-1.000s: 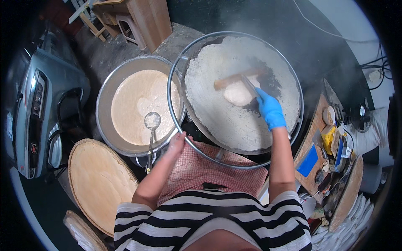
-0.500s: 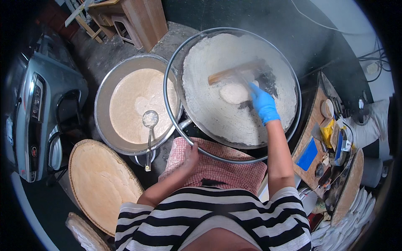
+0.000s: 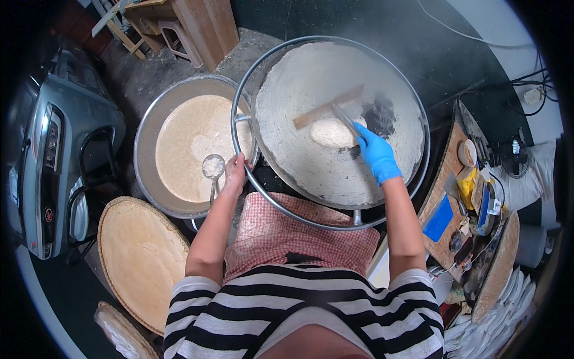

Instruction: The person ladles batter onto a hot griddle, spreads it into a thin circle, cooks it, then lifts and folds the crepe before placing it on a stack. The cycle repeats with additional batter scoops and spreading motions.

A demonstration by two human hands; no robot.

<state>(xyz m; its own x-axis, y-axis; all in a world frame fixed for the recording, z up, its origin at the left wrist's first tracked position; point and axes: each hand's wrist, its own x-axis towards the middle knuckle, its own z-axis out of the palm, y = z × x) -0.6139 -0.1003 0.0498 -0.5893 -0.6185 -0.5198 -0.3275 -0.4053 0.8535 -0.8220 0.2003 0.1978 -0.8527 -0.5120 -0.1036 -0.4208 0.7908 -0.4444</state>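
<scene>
My bare left hand (image 3: pixel 235 173) grips the steel ring (image 3: pixel 271 202) around the round griddle at its left side, beside the batter pot. My blue-gloved right hand (image 3: pixel 376 154) holds a spreader (image 3: pixel 326 109) by its metal handle; the flat wooden blade lies over the steaming griddle (image 3: pixel 287 149), whose surface carries a thin pale coating with dark patches. A pale lump of batter or dough (image 3: pixel 329 134) sits just below the blade. A large metal pot of beige batter (image 3: pixel 182 137) stands to the left, with a steel ladle (image 3: pixel 213 167) in it.
A large pale round, flat item (image 3: pixel 140 257) with a rimmed edge lies lower left. A grey-blue machine (image 3: pixel 54 161) is at far left, a wooden cabinet (image 3: pixel 209 30) behind. At right are a cluttered board (image 3: pixel 439 233), cables (image 3: pixel 526 84) and a stack of white items (image 3: pixel 502 305).
My left hand has shifted up along the ring, and the ring's spokes sit in different places, so it has turned. The spreader blade and pale lump have moved slightly left.
</scene>
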